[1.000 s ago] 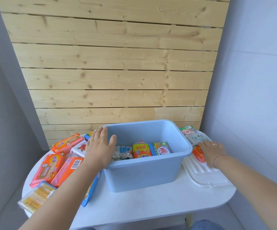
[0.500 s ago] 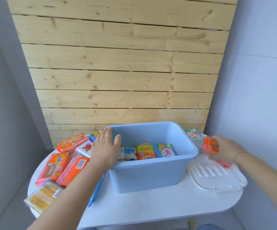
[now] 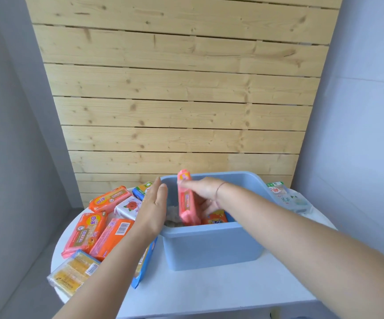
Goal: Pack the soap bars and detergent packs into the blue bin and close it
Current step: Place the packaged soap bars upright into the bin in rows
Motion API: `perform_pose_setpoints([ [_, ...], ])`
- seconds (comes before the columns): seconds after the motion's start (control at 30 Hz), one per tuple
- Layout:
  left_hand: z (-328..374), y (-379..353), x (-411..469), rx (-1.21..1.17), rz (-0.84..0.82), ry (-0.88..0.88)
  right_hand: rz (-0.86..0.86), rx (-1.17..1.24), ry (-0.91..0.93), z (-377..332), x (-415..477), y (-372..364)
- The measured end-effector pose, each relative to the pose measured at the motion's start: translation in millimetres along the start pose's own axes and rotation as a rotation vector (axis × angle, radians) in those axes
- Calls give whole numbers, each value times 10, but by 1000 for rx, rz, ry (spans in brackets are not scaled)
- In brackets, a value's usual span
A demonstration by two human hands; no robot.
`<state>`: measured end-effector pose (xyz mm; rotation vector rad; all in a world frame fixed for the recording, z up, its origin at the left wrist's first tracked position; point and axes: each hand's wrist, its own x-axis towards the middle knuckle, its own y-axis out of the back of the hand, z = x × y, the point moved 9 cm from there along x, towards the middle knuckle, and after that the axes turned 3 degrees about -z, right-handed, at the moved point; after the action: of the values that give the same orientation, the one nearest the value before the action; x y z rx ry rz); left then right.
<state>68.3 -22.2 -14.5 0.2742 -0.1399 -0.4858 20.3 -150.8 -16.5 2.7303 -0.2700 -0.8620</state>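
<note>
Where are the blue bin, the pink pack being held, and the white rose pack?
Blue bin (image 3: 211,249), head view, front wall.
Pink pack (image 3: 186,201), head view, middle of its face.
White rose pack (image 3: 128,207), head view, rose print.

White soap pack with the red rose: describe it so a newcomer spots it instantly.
Start at the blue bin and look left, past the left hand, to the packs on the table. The rose pack lies among them, the only white wrapper among orange ones.

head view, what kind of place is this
Probably a small corner at home or a staged recording nook, not a shop: a pale wooden slat wall stands between plain grey walls, and a small white table carries a blue bin and loose soap packs.
</note>
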Motion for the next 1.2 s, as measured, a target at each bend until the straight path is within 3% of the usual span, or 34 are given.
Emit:
perform_pose_setpoints([
  [0.13, 54, -13, 4, 103, -37, -79, -89, 89, -60, 79, 222, -351],
  [0.27, 0, -34, 5, 181, -101, -89, -175, -105, 29, 48, 205, -454],
  [0.53, -38, -23, 53, 340, -101, -98, -248, -121, 116, 114, 214, -526],
  [0.63, -25, -19, 37, 343, -87, -105, -347, -127, 112, 122, 113, -530],
  [0.73, -39, -30, 36, 327, -104, -90, -133, 8, 296, -144, -80, 158],
  [0.83, -46, -39, 41, 319, -110, -86, 363, 235, 551, -188, -482, 1554],
  [0.9, -33, -45, 38, 309, -88, -98, 742, 63, 472, 180, -700, 2391],
  [0.97, -31, -37, 24, 302, -72, -94, 886, -309, 212, 667, -638, 2864],
  [1.03, -31, -21, 0, 288, -72, -74, 747, -561, 17, 1136, -359, 2923],
  [1.13, -2, -34, -13, 260, -71, -65, 472, -863, -60, 1567, 75, 2698],
  [1.2, 7, -42, -29, 248, -75, -56, 404, -1140, -120, 1718, 267, 2598],
])
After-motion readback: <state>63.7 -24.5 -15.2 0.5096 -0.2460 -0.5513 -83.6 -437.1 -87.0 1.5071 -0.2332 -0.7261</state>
